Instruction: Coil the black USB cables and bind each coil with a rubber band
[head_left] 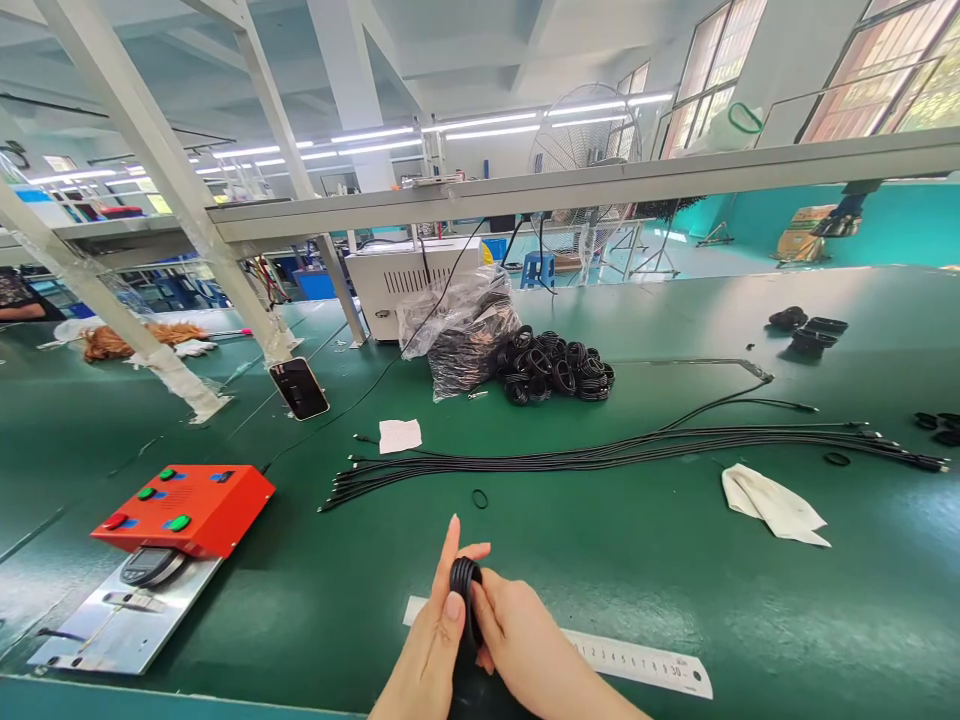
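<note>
Between both hands is a small black cable coil (466, 577), wound in several loops and held upright over the table's front part. My left hand (431, 635) grips its near side with the thumb, the index finger stretched out past it. The fingers of my right hand (525, 625) close on the coil's right side, and some fingertips are hidden inside it. A steel ruler (645, 662) lies under the hands, partly covered by them. Just beyond the fingers is a small black ring (480, 498) on the green table (600, 560).
Long black cables (570, 461) stretch across the table. Behind them sit a pile of coiled cables (555, 368) and a plastic bag (469, 335). An orange box with buttons (195, 505) stands left, near a phone (300, 388). A white cloth (772, 505) lies right.
</note>
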